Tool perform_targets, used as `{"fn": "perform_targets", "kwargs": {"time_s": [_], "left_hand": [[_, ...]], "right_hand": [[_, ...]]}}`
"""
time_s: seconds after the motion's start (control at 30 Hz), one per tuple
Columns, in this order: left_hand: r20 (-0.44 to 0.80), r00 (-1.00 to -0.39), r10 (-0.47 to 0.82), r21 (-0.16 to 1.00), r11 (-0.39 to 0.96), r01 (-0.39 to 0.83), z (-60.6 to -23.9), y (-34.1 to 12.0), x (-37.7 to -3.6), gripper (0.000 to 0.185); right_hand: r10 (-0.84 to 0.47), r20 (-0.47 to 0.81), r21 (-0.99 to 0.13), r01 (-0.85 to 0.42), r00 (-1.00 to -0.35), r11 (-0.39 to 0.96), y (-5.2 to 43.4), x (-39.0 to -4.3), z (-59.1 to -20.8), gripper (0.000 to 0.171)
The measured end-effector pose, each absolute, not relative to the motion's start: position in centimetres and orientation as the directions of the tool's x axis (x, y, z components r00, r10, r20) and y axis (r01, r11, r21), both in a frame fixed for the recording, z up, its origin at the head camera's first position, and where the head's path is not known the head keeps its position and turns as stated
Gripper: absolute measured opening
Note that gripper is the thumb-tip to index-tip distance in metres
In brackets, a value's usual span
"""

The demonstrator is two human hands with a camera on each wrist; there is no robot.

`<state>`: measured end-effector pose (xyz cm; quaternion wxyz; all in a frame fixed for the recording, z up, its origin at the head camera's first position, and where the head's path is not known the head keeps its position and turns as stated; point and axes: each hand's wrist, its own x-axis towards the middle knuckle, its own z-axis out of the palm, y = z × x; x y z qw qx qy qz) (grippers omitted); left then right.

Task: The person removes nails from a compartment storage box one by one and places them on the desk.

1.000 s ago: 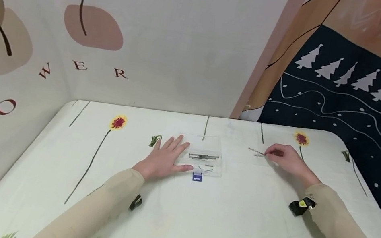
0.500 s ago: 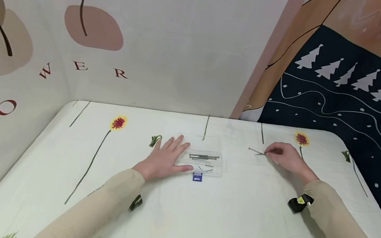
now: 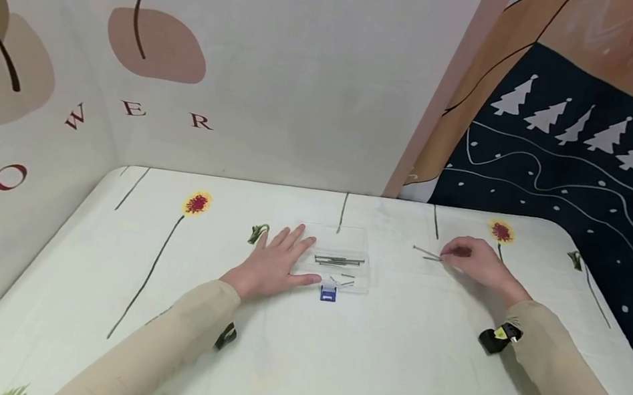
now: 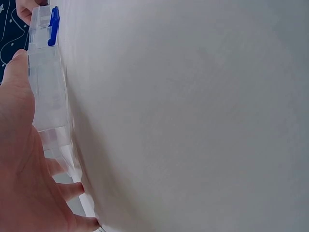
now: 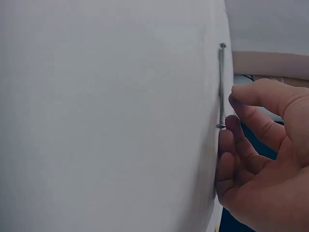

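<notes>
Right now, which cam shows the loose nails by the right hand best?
Right wrist: the nails fill the frame, lying end to end on the cloth just beyond the right hand's fingertips. Head view shows them as thin slivers left of that hand. Left wrist view shows none.

Two hands, one clear box, two loose nails

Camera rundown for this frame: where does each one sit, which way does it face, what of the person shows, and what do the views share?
Head: worn on the head, facing forward and down at the table; both hands and sleeves show.
Left wrist: beside the left hand, looking along the cloth at the clear box with its blue clasp.
Right wrist: beside the right hand, looking at the nails by its fingertips.
Shared: head and left wrist show the box; head and right wrist show the nails.
</notes>
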<state>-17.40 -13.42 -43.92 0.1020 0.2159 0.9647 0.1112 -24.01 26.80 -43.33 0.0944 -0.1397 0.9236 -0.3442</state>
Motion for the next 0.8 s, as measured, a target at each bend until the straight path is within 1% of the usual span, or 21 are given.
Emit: {"fn": "perform_targets", "kwargs": {"time_s": [0.43, 0.6, 0.8], "left_hand": [[-0.145, -0.887, 0.438, 0.26, 0.882, 0.393, -44.1, -13.5, -17.4, 0.085], [-0.149, -0.887, 0.438, 0.255, 0.884, 0.393, -44.1, -13.4, -17.4, 0.086], [-0.14, -0.883, 0.449, 0.242, 0.88, 0.409, -44.0, -13.4, -17.4, 0.087]], "right_hand": [[-0.268, -0.085, -0.722, -0.126, -0.96, 0.681, 25.9, -23.8, -42.0, 0.022], [-0.293, -0.079, -0.732, -0.144, -0.953, 0.666, 25.3, -23.6, -41.5, 0.023], [-0.332, -0.04, -0.754, -0.189, -0.942, 0.629, 24.5, -23.3, -40.9, 0.024]]}}
